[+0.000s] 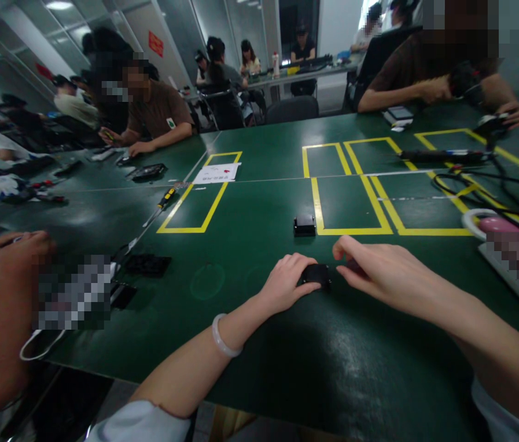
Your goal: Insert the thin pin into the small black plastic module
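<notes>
My left hand grips a small black box-shaped part down at the green table top, fingers over its far side and thumb along the near side. Tiny bright pins or screws show at the part's right edge. Just right of it, a little apart, is my right hand, its thumb and index finger spread with a gap and nothing visible between them. A second black box-shaped part sits beyond my hands, near the corner of a yellow tape outline. A pale bangle circles my left wrist.
Yellow tape rectangles mark the green table. A screwdriver and a paper sheet lie left of centre. Black cables and a pink round object are at right. A co-worker's hands are at left; other people sit across.
</notes>
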{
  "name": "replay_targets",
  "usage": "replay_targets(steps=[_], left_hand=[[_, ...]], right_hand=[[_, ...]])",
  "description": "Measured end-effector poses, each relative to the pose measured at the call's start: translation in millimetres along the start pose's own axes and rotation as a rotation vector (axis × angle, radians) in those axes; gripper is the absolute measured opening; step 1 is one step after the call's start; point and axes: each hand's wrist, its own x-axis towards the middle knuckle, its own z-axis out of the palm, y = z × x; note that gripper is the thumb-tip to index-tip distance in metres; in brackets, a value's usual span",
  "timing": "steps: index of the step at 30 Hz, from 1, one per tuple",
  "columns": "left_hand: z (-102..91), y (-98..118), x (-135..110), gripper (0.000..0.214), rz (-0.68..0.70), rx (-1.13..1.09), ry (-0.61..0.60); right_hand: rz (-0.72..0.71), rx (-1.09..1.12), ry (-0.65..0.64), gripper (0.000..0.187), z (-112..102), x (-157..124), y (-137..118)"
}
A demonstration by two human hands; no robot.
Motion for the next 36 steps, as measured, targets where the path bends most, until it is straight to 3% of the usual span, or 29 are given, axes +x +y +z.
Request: replay_targets(steps=[8,15,22,27,36], left_hand=[[-0.4,0.4,-0.2,0.037,0.004,0.009,0.000],[0.3,-0.1,-0.2,0.036,0.007,0.005,0.006],[0.1,-0.6,0.4,0.035,-0.001,0.014,-0.008],[0.5,-1.1,0.3,0.035,0.008,0.009,-0.003],[-0.2,-0.5,-0.2,0.035,0.006,0.013,-0.001]], right_hand=[[0.040,-0.076,0.029,0.018,1.5,1.6,-2.8],[-0.003,-0.059,0.021,0.006,3.2,-1.1,-1.8],[0.024,-0.082,0.020,0.017,3.5,0.5,-5.9],[-0.004,-0.041,0.020,0.005,2.7,-0.1,-4.2],[0.030,-0.068,0.007,0.018,3.9,0.5,-3.6]])
